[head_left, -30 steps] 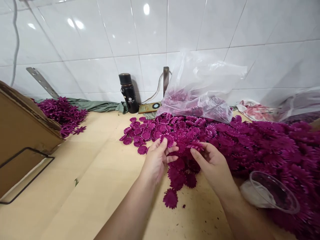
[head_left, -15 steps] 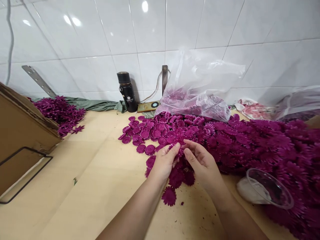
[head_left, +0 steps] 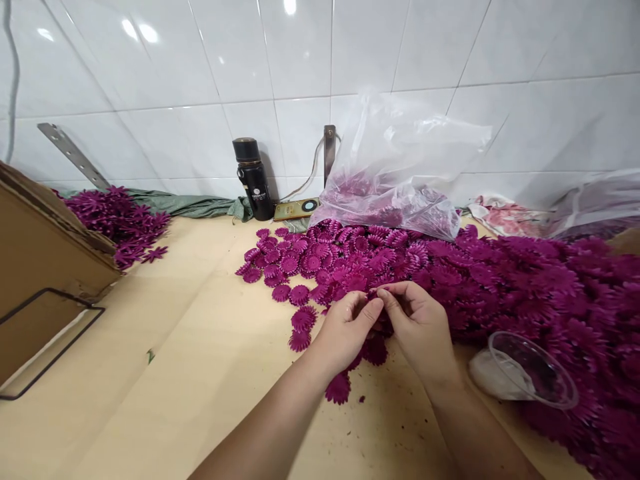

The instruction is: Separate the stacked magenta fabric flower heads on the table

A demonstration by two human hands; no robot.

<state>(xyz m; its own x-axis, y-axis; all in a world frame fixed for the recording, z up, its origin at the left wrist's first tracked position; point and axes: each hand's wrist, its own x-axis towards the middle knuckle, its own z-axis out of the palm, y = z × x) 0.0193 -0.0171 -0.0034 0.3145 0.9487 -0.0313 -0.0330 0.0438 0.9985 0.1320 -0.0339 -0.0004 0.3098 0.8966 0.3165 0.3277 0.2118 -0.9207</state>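
My left hand (head_left: 345, 328) and my right hand (head_left: 419, 322) meet at the near edge of a big heap of magenta fabric flower pieces (head_left: 500, 287). Both hands are closed in a pinch, fingertips touching, around a magenta flower piece (head_left: 376, 297) that is mostly hidden between them. Loose flat flower pieces (head_left: 299, 295) lie spread to the left of my hands. One more flower piece (head_left: 339, 389) lies under my left wrist.
A clear plastic cup (head_left: 530, 370) lies on its side at the right. A clear bag of flower pieces (head_left: 400, 173) leans on the tiled wall, with a black bottle (head_left: 251, 179) beside it. A cardboard box (head_left: 45, 267) and a second purple pile (head_left: 117, 217) are at the left.
My hands came together from apart, and moved slightly right and nearer. The flower pieces each hand held are now pressed together between the fingertips.
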